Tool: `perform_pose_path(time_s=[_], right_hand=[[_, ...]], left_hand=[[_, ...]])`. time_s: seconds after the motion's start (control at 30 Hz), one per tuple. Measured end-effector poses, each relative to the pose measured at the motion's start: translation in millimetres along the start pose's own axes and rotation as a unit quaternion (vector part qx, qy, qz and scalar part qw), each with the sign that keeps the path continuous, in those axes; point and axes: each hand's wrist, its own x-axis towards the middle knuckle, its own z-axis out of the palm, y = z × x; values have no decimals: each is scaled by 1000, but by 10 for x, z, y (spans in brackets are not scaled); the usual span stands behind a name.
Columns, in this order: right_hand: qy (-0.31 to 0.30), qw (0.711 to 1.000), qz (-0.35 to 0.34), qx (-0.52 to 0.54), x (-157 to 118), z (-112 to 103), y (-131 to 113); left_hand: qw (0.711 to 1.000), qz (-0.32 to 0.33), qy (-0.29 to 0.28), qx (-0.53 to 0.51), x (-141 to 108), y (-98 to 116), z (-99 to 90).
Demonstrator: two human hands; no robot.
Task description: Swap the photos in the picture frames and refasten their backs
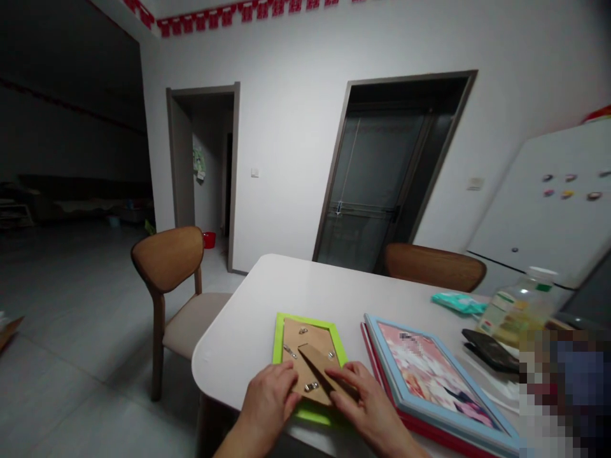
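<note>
Perhaps the thin brown board flap (316,357) creases if the right hand (366,395), pinching it, levers too hard; the lime-green rectangular frame (278,343), near the near edge of the white table (229,356), could slip if the left hand (271,395), curled at its left side, grip unclear, slackens.

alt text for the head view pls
A person's right hand pinches a raised brown flap on a green picture frame lying back-up on a white table, while the left hand touches its left side. A blue-framed picture lies to the right.

Hands (268,395) bare; forearms (237,439) bare to lower view edge.
</note>
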Motion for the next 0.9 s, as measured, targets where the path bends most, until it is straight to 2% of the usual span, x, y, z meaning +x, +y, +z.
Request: perform_pose_path(time_s=[0.13,0.27,0.4,0.6,0.73,0.9], right_hand=[[4,999,-16,-33,32,111,175],[33,994,-54,-84,57,213,233],[30,989,-75,-123,8,221,270],[7,974,-112,-196,-51,216,112],[-32,966,-154,-204,-1,302,-50],[-78,960,-171,-206,-23,305,-94]], left_hand=[[999,-25,-29,11,23,-3,104],[997,-50,-61,15,-50,2,96],[995,-46,-89,-10,-134,24,138],[993,-53,-103,-18,-107,25,147],[992,-59,-110,-16,-108,14,131],[992,-62,-106,-16,-132,39,93]])
